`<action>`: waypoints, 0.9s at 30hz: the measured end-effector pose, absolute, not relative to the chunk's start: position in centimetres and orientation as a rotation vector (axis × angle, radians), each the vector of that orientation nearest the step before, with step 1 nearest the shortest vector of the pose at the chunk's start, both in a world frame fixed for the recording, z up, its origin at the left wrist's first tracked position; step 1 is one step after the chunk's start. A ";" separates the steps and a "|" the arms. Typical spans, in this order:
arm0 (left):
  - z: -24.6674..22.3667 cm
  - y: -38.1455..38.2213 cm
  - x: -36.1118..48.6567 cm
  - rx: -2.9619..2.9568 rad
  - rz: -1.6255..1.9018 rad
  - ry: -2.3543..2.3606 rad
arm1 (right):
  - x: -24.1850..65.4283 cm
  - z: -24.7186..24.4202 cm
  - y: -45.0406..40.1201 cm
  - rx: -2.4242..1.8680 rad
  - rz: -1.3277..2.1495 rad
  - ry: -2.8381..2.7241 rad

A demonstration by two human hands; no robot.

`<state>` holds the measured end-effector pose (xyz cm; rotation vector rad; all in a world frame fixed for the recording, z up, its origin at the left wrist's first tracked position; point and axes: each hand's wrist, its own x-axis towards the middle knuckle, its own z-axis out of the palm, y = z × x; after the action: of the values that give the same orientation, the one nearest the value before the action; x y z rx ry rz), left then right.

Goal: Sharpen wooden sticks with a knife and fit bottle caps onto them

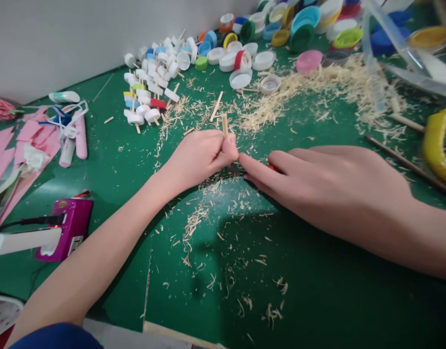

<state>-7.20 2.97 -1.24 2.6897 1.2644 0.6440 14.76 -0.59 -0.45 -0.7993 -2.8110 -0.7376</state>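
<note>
My left hand (204,152) is closed round a short wooden stick (225,125), whose upper end stands out above the thumb. Close against it, my right hand (328,179) grips a red-handled knife (271,167). Only a bit of red handle and a thin grey blade show; the fingers cover the rest. The tip of my right index finger is at my left thumb. Wood shavings (197,218) lie under and around both hands on the green table (117,179). Another loose wooden stick (216,106) lies just beyond my left hand.
Small wheels on sticks (150,92) cluster at the back, beside many coloured bottle caps (241,60). A long heap of shavings (339,82) curves to the right. Yellow-handled scissors (439,145) lie far right. Pink paper (37,140) and a purple power adapter (68,225) are left.
</note>
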 end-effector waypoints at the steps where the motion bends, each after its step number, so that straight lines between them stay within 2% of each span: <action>1: -1.3 3.0 -7.2 2.688 0.646 1.253 | 14.8 -0.4 -0.6 -0.800 -0.744 -2.801; 15: -1.2 2.9 -7.2 2.633 0.622 1.214 | 14.5 0.3 -0.5 -0.877 -0.717 -2.842; 21: -1.1 2.9 -7.2 2.683 0.625 1.196 | 14.9 -0.3 -0.4 -0.740 -0.692 -2.858; 27: -1.0 2.9 -7.0 2.655 0.584 1.213 | 14.9 0.2 -1.1 -0.794 -0.863 -2.699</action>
<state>-7.01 2.87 -0.95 2.6548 1.2126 0.5845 14.94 -1.13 0.16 -0.7938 -2.6986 -0.8627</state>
